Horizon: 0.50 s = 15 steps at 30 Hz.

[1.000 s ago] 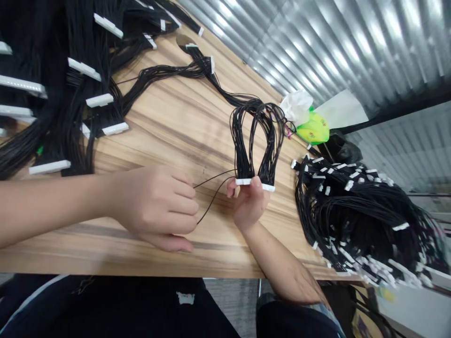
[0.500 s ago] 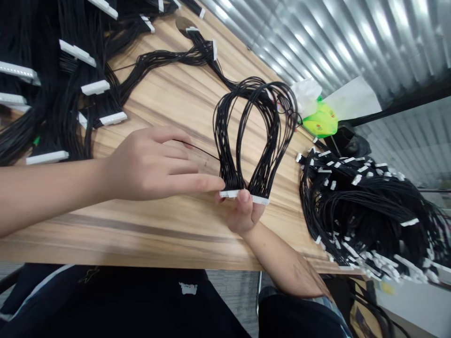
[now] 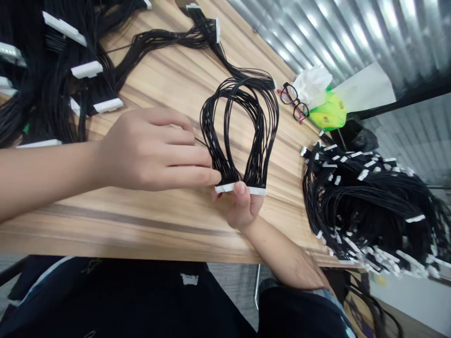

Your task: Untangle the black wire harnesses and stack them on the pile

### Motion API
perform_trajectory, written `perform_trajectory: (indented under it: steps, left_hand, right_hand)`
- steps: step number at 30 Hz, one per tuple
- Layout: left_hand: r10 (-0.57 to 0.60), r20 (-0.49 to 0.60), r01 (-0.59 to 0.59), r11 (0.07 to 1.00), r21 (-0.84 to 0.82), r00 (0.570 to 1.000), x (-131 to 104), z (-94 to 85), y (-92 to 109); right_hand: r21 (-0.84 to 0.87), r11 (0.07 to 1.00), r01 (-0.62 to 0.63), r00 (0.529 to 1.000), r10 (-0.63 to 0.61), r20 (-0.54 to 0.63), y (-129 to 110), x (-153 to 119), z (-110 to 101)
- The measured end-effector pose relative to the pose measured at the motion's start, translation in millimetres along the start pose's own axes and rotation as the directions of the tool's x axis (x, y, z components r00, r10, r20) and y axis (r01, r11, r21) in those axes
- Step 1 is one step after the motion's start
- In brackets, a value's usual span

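Observation:
A looped black wire harness [image 3: 260,122] stands above the table, its two white connectors [image 3: 257,191] side by side at the bottom. My right hand [image 3: 243,206] grips those connectors from below, thumb across the front where they meet. From the left, my left hand [image 3: 158,152] reaches palm down to the harness. Its fingers are bent and close together, and the index fingertip presses on the wires just above the left connector. The left thumb is hidden behind the hand. A thin loose wire shows by the upper fingers.
More harnesses [image 3: 63,89] with white connectors pile up at the left; one trails across the wooden table [image 3: 141,211]. A large heap of harnesses [image 3: 352,197] lies at the right. Eyeglasses [image 3: 295,101], a green-yellow packet [image 3: 329,112] and white plastic [image 3: 313,84] sit before the corrugated metal wall.
My left fingers have come further over the wires on the left side of the loop. The harness loop has leaned left, uncovering the eyeglasses. The view has shifted slightly.

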State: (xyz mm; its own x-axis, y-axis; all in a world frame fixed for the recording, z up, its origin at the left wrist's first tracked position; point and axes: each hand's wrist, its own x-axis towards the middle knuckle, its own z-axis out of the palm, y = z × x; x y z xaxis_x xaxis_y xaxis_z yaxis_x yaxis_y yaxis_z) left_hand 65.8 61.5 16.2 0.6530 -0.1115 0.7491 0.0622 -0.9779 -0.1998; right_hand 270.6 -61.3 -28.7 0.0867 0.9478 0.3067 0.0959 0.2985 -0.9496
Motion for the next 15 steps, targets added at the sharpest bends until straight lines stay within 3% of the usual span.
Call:
perform_trajectory:
  steps: [3,5,7,9,12,15]
  left_hand:
    - [-0.048,0.101,0.059,0.993,-0.103,0.994,4.9,2.0,-0.9]
    - [-0.127,0.257,0.177,0.967,-0.182,0.958,7.0,2.6,-1.5]
    - [-0.165,0.308,0.238,0.947,-0.216,0.937,7.9,1.2,-2.0]
    - [-0.144,0.221,0.192,0.957,-0.215,0.964,7.3,-1.8,-0.9]
    - [0.003,0.059,0.014,0.957,-0.289,0.998,2.8,-5.3,8.2]
    - [0.111,0.061,-0.075,0.904,-0.420,0.992,-4.1,-3.2,25.2]
  right_hand:
    - [-0.038,0.999,-0.026,0.999,0.028,0.046,-2.0,-0.3,0.1]
    - [-0.051,0.998,-0.021,0.997,0.024,0.067,-2.7,-0.9,0.8]
    - [-0.044,0.999,-0.027,0.999,0.029,0.029,-2.6,-0.2,2.0]
    - [-0.022,0.998,-0.059,0.996,0.058,-0.063,-2.1,3.4,3.3]
    - [0.016,0.999,-0.052,0.974,0.055,-0.221,-2.2,13.9,4.5]
    - [0.055,0.998,0.024,0.959,-0.007,-0.282,-2.1,22.1,4.6]
